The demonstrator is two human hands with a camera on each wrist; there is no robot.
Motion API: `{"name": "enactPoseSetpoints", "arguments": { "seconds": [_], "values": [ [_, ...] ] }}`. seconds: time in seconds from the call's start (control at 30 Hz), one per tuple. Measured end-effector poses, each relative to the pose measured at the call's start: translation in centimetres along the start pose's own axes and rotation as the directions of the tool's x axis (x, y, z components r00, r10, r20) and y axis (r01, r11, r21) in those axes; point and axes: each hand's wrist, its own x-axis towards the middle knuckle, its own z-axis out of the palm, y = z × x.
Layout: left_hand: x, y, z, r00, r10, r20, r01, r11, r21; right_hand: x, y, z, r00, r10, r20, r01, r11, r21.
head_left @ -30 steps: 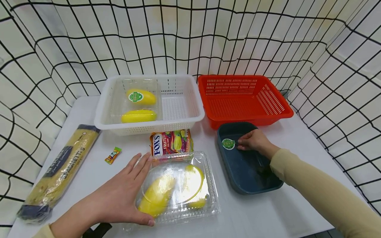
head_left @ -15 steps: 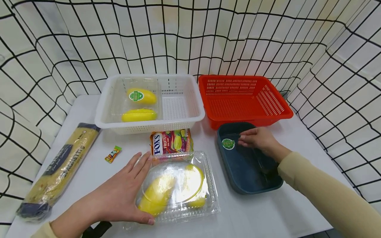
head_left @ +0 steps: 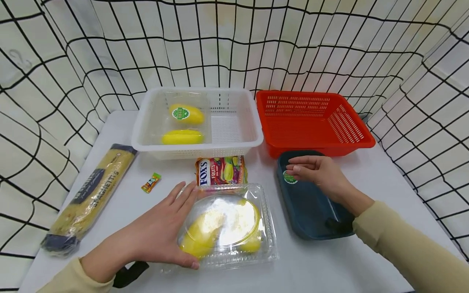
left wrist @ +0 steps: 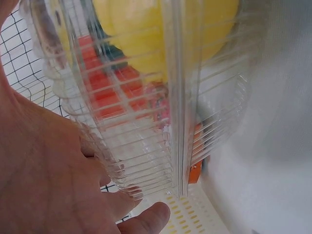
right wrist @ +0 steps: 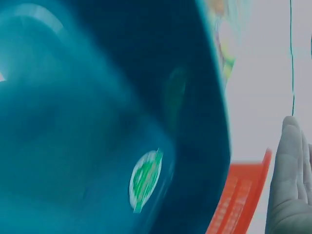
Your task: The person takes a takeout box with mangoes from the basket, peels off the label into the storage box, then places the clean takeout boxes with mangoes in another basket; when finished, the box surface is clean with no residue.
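My left hand rests along the left side of a clear plastic clamshell box, its fingers spread and the thumb at the near edge. Inside the lidded box lie two yellow fruits that look like mangoes. In the left wrist view the box's ribbed wall stands against the fingers. Over the far end of a dark teal tray hovers my right hand, holding nothing. A green oval sticker lies in the tray, partly covered by the fingertips in the head view; the right wrist view shows it whole.
Behind stand a white basket holding another clear box with yellow fruits, and a red basket. A FOX'S candy bag touches the clamshell's far edge. A small candy and a spaghetti pack lie left. Black netting surrounds the table.
My right hand has lifted off the tray floor beside the sticker, and its fingers have straightened. The sticker stays in the tray. The left hand keeps its place; the head view shifts slightly.
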Motion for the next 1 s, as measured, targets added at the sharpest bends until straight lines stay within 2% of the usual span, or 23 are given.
{"name": "enactPoseSetpoints", "arguments": {
  "seconds": [0.2,0.4,0.5,0.57,0.7,0.77,0.83,0.9,1.0],
  "values": [
    [0.3,0.3,-0.2,0.999,-0.028,0.041,0.03,0.999,-0.037,-0.7,-1.4,3.3,0.991,-0.108,0.079,0.109,0.994,-0.01],
    [0.2,0.4,-0.4,0.997,-0.048,0.066,0.051,0.998,-0.041,-1.3,-2.2,6.0,0.957,-0.199,0.213,0.203,0.979,0.002],
    [0.0,0.4,-0.5,0.996,-0.057,0.07,0.06,0.997,-0.039,-1.6,-2.7,7.1,0.941,-0.223,0.255,0.246,0.967,-0.061],
    [0.0,0.4,-0.5,0.996,-0.06,0.072,0.063,0.997,-0.039,-1.9,-2.9,7.6,0.934,-0.235,0.27,0.279,0.95,-0.137],
    [0.0,0.4,-0.5,0.995,-0.064,0.073,0.067,0.997,-0.038,-2.5,-3.3,8.4,0.93,-0.202,0.307,0.286,0.922,-0.26],
    [0.0,0.5,-0.5,0.995,-0.063,0.072,0.066,0.997,-0.038,-2.8,-3.4,8.7,0.923,-0.164,0.347,0.27,0.92,-0.284],
    [0.0,0.5,-0.5,0.995,-0.064,0.073,0.067,0.997,-0.038,-3.0,-3.4,9.0,0.907,-0.135,0.398,0.27,0.914,-0.304],
    [0.0,0.5,-0.5,0.996,-0.061,0.072,0.064,0.997,-0.036,-3.2,-3.4,9.4,0.885,-0.128,0.448,0.298,0.895,-0.333],
    [0.1,0.5,-0.5,0.996,-0.058,0.073,0.062,0.997,-0.046,-3.4,-3.1,10.0,0.861,-0.147,0.486,0.369,0.84,-0.398]
  ]
}}
